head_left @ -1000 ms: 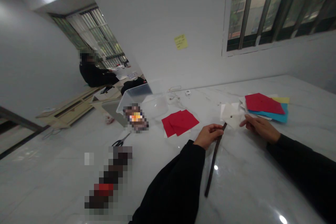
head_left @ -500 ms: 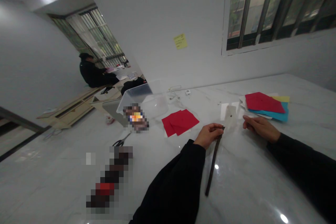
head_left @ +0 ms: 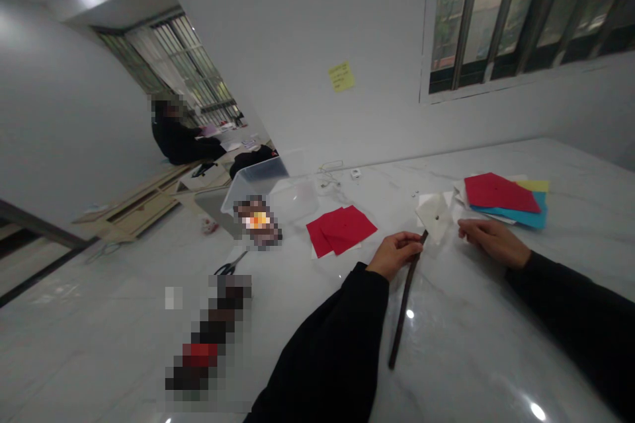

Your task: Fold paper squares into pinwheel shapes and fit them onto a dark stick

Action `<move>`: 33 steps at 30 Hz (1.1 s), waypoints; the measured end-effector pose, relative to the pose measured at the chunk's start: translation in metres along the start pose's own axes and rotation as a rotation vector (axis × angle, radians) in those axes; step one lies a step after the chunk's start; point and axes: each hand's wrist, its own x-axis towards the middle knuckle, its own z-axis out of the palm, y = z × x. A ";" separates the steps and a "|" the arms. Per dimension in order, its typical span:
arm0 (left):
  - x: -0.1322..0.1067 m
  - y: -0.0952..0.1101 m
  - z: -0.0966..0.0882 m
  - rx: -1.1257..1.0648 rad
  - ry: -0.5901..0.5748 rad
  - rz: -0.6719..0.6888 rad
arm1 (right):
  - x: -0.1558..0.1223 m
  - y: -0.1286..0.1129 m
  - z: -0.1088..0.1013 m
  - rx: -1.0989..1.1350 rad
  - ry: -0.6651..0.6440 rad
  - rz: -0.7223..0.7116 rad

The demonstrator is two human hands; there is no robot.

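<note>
A dark brown stick [head_left: 404, 310] is pinched near its top in my left hand [head_left: 395, 254], slanting down and to the left. At the stick's top sits a white paper pinwheel [head_left: 430, 215] with a dark pin at its centre. My right hand [head_left: 493, 241] is just to the right of the pinwheel, its fingers loosely bent and holding nothing. A small gap shows between its fingertips and the paper.
Red paper sheets [head_left: 350, 230] lie left of my hands. Red, blue, yellow and white sheets [head_left: 501, 192] are stacked at the right. Further left are scissors [head_left: 227, 269], a clear plastic bin [head_left: 260, 178] and pixelated items. A person [head_left: 178, 139] sits far back.
The pinwheel, smeared and see-through before, now shows clearer blades, turned differently. My right hand has shifted slightly, its fingers bending a little more. My left hand stays on the stick.
</note>
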 end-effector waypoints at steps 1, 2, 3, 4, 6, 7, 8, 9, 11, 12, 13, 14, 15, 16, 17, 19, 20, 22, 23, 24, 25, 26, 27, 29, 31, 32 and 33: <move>0.000 0.000 0.000 -0.006 -0.005 0.006 | 0.000 -0.001 0.000 0.044 0.050 0.001; -0.001 0.000 0.000 -0.009 -0.009 0.010 | -0.001 -0.002 0.001 0.099 0.089 0.005; -0.001 0.000 0.000 -0.008 -0.013 0.014 | -0.002 -0.004 0.001 0.151 0.114 0.008; -0.001 0.000 0.000 -0.004 -0.014 0.016 | -0.003 -0.006 0.001 0.190 0.121 0.002; -0.001 0.000 0.000 0.005 -0.014 0.020 | -0.005 -0.009 0.001 0.172 0.090 -0.041; -0.002 0.000 0.000 0.006 -0.014 0.023 | -0.006 -0.010 0.000 0.105 0.062 -0.062; -0.002 0.001 0.000 0.006 -0.011 0.026 | -0.006 -0.010 0.000 0.013 0.031 -0.074; -0.002 0.001 0.000 0.006 -0.008 0.028 | -0.006 -0.010 0.000 -0.086 0.001 -0.082; -0.002 0.001 0.000 0.005 -0.002 0.028 | -0.005 -0.008 0.000 -0.237 -0.028 -0.103; -0.002 0.001 0.000 0.006 0.000 0.026 | -0.004 -0.007 0.000 -0.269 -0.015 -0.119; -0.001 0.001 0.000 0.009 0.001 0.024 | -0.004 -0.006 0.000 -0.273 0.012 -0.136; -0.001 0.001 0.000 0.013 0.002 0.023 | -0.003 -0.006 0.000 -0.253 0.049 -0.144; -0.001 0.000 0.000 0.019 0.002 0.023 | -0.003 -0.005 0.001 -0.216 0.084 -0.142; 0.000 0.000 0.000 0.023 0.002 0.023 | -0.003 -0.005 0.001 -0.170 0.106 -0.131; 0.000 0.000 0.000 0.025 0.001 0.025 | -0.003 -0.005 0.002 -0.120 0.112 -0.120; 0.000 -0.001 0.000 0.013 -0.006 0.029 | -0.003 -0.006 0.002 -0.055 0.058 -0.110; 0.000 -0.001 -0.001 0.005 -0.009 0.031 | -0.003 -0.006 0.002 -0.055 0.007 -0.101; 0.000 -0.001 -0.001 -0.002 -0.012 0.035 | -0.003 -0.005 0.002 -0.106 -0.096 -0.072; 0.000 -0.001 -0.001 -0.002 -0.014 0.035 | -0.003 -0.005 0.002 -0.137 -0.121 -0.058; 0.000 -0.001 0.000 -0.002 -0.013 0.035 | -0.003 -0.005 0.002 -0.157 -0.119 -0.049; 0.000 -0.001 0.000 -0.003 -0.011 0.033 | -0.003 -0.004 0.001 -0.160 -0.090 -0.047; 0.000 -0.001 0.000 -0.006 -0.006 0.030 | -0.002 -0.003 0.001 -0.143 -0.044 -0.051; 0.000 -0.001 0.000 -0.010 -0.001 0.026 | -0.002 -0.003 0.001 -0.109 0.005 -0.059; -0.001 0.000 0.001 -0.015 0.007 0.016 | -0.002 -0.003 0.000 -0.017 0.074 -0.070; 0.000 0.000 0.001 -0.017 0.008 0.013 | -0.003 -0.002 0.000 0.053 0.067 -0.077; 0.000 0.000 0.000 -0.015 0.006 0.014 | -0.003 -0.002 0.000 0.055 0.032 -0.080; 0.000 0.000 0.000 -0.011 0.003 0.016 | -0.003 -0.002 0.000 0.033 -0.010 -0.076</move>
